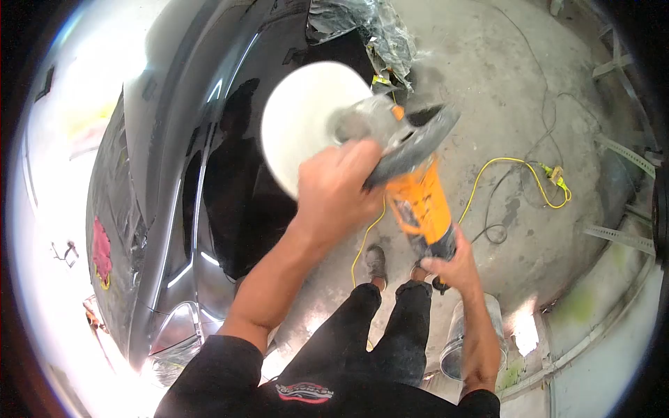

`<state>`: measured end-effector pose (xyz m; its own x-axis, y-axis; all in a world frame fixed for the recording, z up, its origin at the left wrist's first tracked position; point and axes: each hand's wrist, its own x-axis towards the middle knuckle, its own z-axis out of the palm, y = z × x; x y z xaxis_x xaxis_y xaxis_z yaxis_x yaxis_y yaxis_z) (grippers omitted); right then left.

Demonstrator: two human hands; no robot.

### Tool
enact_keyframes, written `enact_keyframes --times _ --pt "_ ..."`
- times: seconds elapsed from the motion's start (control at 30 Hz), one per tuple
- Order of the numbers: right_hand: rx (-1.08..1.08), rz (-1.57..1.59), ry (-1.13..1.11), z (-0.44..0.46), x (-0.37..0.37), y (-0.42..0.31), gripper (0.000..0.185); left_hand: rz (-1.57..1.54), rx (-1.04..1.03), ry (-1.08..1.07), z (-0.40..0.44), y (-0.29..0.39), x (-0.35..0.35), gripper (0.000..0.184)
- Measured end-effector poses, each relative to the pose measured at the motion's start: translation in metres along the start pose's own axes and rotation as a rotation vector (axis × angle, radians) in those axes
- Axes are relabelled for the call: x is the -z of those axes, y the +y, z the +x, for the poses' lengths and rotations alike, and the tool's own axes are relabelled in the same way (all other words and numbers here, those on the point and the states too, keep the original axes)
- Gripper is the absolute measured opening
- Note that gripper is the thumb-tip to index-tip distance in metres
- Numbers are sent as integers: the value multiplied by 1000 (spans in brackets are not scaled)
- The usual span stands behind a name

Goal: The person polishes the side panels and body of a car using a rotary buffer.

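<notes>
An orange and black polisher (421, 198) is held out in front of my body, tilted toward the dark car (240, 153). My left hand (341, 177) is closed around its black front handle, close behind the round white pad (303, 115). At the rear end, my right hand (456, 265) wraps the black grip. The pad overlaps the glossy side of the car in the view; whether it touches the paint I cannot tell. Slight blur lies over the pad and the tool head.
Crumpled plastic sheeting (362, 28) hangs at the car's far end. A yellow cord (481, 177) runs across the concrete floor (502, 90) to a plug connection (555, 175), among dark cables. A bucket (453, 348) stands by my right leg. Metal framework (620, 237) lines the right side.
</notes>
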<state>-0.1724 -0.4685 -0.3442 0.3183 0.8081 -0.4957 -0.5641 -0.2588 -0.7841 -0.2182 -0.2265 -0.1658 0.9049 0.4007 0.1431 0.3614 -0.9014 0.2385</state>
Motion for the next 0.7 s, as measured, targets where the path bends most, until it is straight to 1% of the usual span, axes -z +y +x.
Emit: enact_keyframes --times 0.03,0.07,0.1,0.17,0.23,0.33,0.43,0.47,0.57,0.6,0.7 --pt "-15 -16 -28 -7 -7 4 86 -24 -70 75 -12 2 8 21" --pt "-7 4 -35 -15 -14 6 85 -58 -75 83 -21 3 16 18" --pt "4 23 -43 -21 -23 2 84 23 -45 11 -31 4 26 18" --pt "9 46 -48 -23 -33 -5 85 12 -26 -23 -36 4 38 18" --pt "-1 55 -45 -19 -38 -12 86 25 -54 12 -22 5 45 18" --pt "-18 61 -15 -6 -35 -32 83 6 -71 73 10 -1 43 18" --pt "85 25 -3 6 -25 -42 81 -23 -59 116 22 -3 40 19" --pt "71 -20 -8 5 -23 -44 82 -30 -53 125 24 -3 41 20" --pt "28 -24 -22 -15 -30 -40 83 -8 -18 74 0 2 54 19" --pt "34 55 -40 -21 -36 -38 86 -47 -45 76 -8 3 57 18" --pt "26 -7 -75 -35 -42 -31 86 -85 31 13 -24 4 65 17"
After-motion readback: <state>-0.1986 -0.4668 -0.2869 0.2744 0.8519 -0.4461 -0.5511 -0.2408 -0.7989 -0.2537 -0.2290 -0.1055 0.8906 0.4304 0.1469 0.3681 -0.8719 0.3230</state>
